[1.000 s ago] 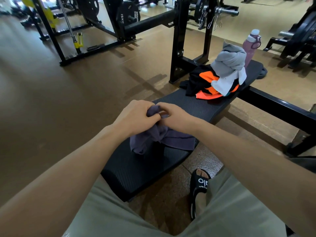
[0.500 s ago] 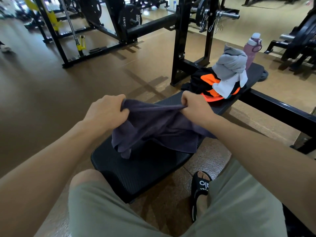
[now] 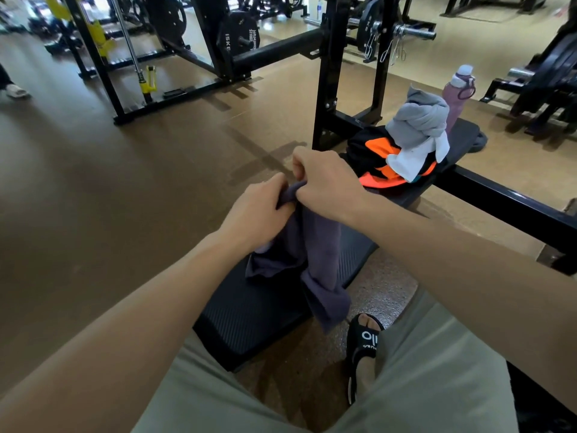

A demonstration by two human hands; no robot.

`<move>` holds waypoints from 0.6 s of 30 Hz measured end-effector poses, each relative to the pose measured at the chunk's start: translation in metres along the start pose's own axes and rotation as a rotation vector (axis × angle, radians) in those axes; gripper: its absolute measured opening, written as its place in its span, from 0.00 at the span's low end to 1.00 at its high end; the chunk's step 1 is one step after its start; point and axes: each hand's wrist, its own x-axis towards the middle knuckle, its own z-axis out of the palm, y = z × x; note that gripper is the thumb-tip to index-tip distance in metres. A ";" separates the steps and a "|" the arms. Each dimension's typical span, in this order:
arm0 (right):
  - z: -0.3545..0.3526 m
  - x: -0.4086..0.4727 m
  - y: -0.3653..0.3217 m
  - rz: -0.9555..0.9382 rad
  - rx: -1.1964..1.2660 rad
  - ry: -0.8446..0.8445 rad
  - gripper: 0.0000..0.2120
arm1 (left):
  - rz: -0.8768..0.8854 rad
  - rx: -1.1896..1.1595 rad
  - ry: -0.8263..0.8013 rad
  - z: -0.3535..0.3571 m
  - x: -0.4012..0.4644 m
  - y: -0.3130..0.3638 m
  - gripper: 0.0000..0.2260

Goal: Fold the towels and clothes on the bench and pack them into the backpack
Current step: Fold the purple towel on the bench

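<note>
A purple towel (image 3: pixel 315 254) hangs in a bunch above the black bench (image 3: pixel 249 320), its lower end trailing past the bench's right edge. My left hand (image 3: pixel 259 210) and my right hand (image 3: pixel 324 182) sit close together and both grip the towel's top edge. Farther along the bench lies a pile: a black and orange garment (image 3: pixel 374 154) under a grey garment (image 3: pixel 418 120) and a white cloth (image 3: pixel 412 160). No backpack is in view.
A pink water bottle (image 3: pixel 457 92) stands at the bench's far end behind the pile. Black rack uprights (image 3: pixel 327 89) and a loaded barbell (image 3: pixel 402 29) rise just beyond. My sandalled foot (image 3: pixel 365 342) rests on the floor to the bench's right.
Half a second ago my hands held the towel stretched wide between them. They have come together again, and the towel now hangs bunched and lower.
</note>
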 end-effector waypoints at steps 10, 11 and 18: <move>-0.005 -0.004 0.023 0.248 0.188 -0.299 0.10 | -0.036 0.220 0.179 -0.020 0.005 0.000 0.13; -0.007 -0.003 0.017 0.269 0.271 -0.321 0.12 | -0.026 0.216 0.166 -0.019 0.006 0.002 0.13; -0.014 0.001 0.009 0.411 0.410 -0.215 0.06 | 0.061 0.061 0.104 -0.017 0.004 0.011 0.13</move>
